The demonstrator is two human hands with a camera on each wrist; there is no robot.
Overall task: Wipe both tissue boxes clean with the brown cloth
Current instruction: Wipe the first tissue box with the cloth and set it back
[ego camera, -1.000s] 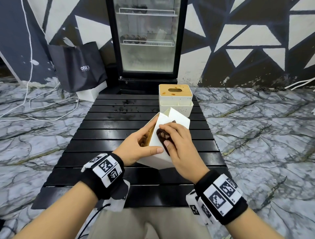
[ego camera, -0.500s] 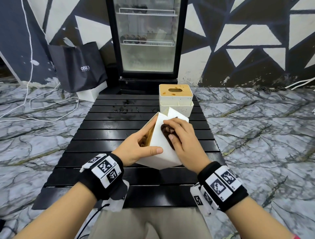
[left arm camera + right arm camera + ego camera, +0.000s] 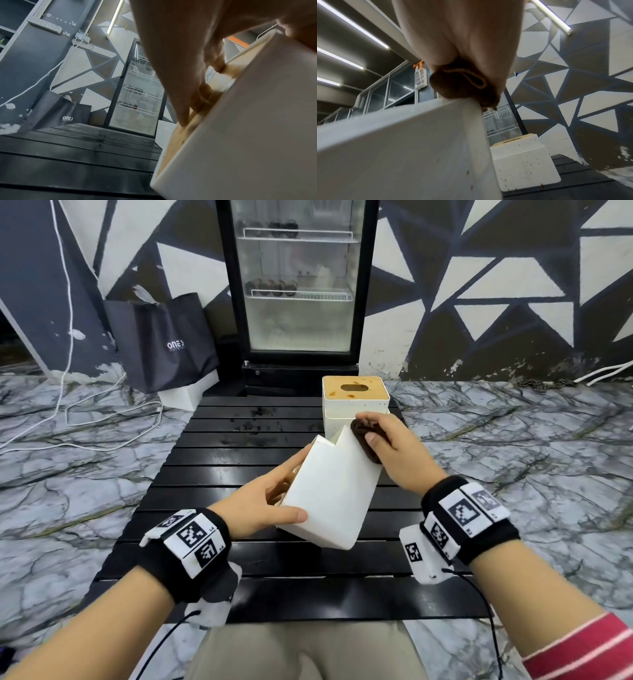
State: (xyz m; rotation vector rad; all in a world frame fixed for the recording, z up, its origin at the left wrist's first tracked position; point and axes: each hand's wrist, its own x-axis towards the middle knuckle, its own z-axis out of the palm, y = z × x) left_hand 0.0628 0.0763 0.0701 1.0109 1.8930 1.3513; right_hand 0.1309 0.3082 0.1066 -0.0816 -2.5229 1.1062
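Head view shows a person seated at a black slatted bench (image 3: 219, 474), with both hands on a white tissue box (image 3: 329, 494) tipped over on its side above the slats; its wooden top faces left and its plain white side faces up; whether its lower corner touches the bench cannot be told. The left hand (image 3: 260, 508) grips the box, thumb laid along the white side near the lower edge and fingers curled over the wooden top; the left wrist view shows those fingers (image 3: 202, 94) hooked into the opening in the brown lid (image 3: 188, 129). The right hand (image 3: 390, 453) pinches the brown cloth (image 3: 364, 436), bunched under its fingers, and presses it against the upper right edge of the tipped box; the right wrist view shows the cloth (image 3: 462, 86) sitting on the box's rounded white corner (image 3: 467, 106). The second tissue box (image 3: 354, 402) stands upright at the far end of the bench, just behind the tipped one; its wooden top carries a few dark spots and its white walls are speckled, as the right wrist view (image 3: 522, 161) shows more closely. Behind the bench stands a glass-door fridge (image 3: 298, 285); a dark bag (image 3: 164, 344) leans against the wall to its left; white cables (image 3: 102, 412) lie on the marbled floor.
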